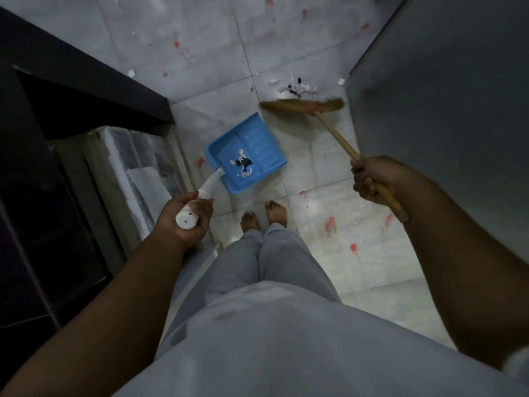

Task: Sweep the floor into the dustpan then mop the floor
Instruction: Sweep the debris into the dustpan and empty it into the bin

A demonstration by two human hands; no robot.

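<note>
Left hand (186, 217): curled round the blue dustpan's (259, 138) white handle.
Right hand (367, 179): gripped the broom (303, 106) handle.
Paper scraps (296, 88): lay just beyond the bristles.

Dim, bluish light overall. The pale floor (315, 161) catches the most light near the middle, with a soft sheen beside the feet (276, 214). The cabinet (43, 196) on the left sinks nearly black. The broom head (303, 106) is smeared by motion, and straight lines bow at the edges.
</note>
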